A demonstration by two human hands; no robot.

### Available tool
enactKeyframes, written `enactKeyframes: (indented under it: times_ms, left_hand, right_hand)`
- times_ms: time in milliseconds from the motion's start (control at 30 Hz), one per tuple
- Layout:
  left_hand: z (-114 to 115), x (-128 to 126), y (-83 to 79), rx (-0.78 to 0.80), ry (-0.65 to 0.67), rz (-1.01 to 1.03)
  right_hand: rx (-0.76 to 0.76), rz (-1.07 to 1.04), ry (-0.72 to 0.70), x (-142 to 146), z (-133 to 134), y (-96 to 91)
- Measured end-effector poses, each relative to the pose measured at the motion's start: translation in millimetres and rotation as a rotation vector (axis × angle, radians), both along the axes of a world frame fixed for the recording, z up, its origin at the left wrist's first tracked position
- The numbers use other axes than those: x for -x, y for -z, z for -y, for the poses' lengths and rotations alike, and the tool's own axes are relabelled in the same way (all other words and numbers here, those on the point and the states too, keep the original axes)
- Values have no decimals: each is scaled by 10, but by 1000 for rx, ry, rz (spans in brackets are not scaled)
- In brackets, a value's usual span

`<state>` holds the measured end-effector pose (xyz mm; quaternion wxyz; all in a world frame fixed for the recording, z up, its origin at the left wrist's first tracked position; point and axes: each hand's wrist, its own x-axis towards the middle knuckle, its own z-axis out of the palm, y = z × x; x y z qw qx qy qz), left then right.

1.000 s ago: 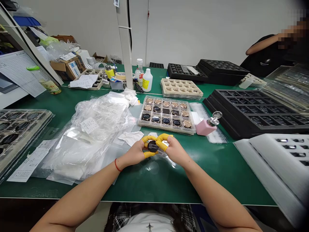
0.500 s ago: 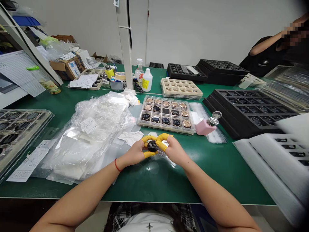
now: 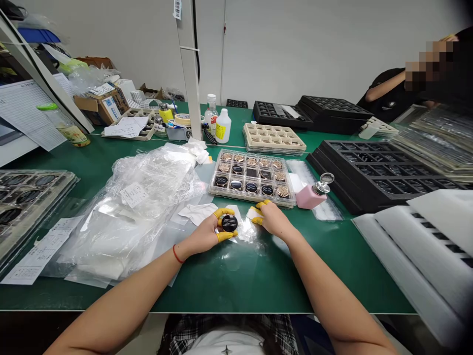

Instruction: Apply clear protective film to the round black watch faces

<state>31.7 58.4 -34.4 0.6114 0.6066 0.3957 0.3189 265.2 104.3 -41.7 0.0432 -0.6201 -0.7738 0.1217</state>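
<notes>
My left hand (image 3: 205, 232), with yellow finger cots, grips a round black disc (image 3: 229, 223) printed with small white text, held by the edges between thumb and fingers. To its right, my right hand (image 3: 272, 218), also in yellow finger cots, has its fingertips closed around a small white wipe (image 3: 253, 213) on the bench. Crumpled clear film (image 3: 248, 230) lies between the hands. Just beyond them is a clear tray (image 3: 251, 197) of round watch-like pieces, some black-faced, some rose-gold. A white tissue (image 3: 197, 213) lies beside my left hand.
A pink pump bottle (image 3: 311, 196) stands right of the tray. Clear plastic bags (image 3: 121, 217) spread at left. Black trays (image 3: 369, 170) and white foam sheets (image 3: 410, 246) occupy the right. Bottles (image 3: 222, 127) stand behind, near a post (image 3: 190, 74). Another person (image 3: 388, 91) is at far right.
My right hand has let go of the disc's side and moved right and slightly away to the white wipe. My left hand keeps the disc, its printed face now more fully visible.
</notes>
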Motion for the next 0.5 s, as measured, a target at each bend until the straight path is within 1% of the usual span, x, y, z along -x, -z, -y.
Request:
enactKeyframes:
  times_ms: [67,100,133,200,267,300,333,400,433,500]
  left_hand:
    - [-3,4,-6,-1,-11,4]
    - [-4,6,-9,-2,-16,6]
    - [-4,9,-11,-4,-20,7]
    - [-6,13,-11,-12,-28,10]
    - [-8,15,-1,-24,-29,14]
    - [-10,15,8,-33,-27,18]
    - [-12,15,19,-42,-27,24]
    - [-13,16,41,-46,-23,47]
    - [-12,15,49,-39,-21,58]
    - [-5,14,56,-22,-10,77]
  right_hand:
    - [-6,38,59,38,29,-12]
    - [-13,24,90,68,57,-43]
    - [-26,-26,115,106,93,-87]
    - [-77,-223,116,209,196,-185]
    - [-163,-443,23,347,330,-260]
    - [-217,-512,-58,422,401,-276]
    - [-274,-538,-142,496,468,-277]
    - [-378,-482,-261,623,568,-237]
    - [-419,-430,-287,668,595,-206]
    - [-467,-337,-280,711,600,-138]
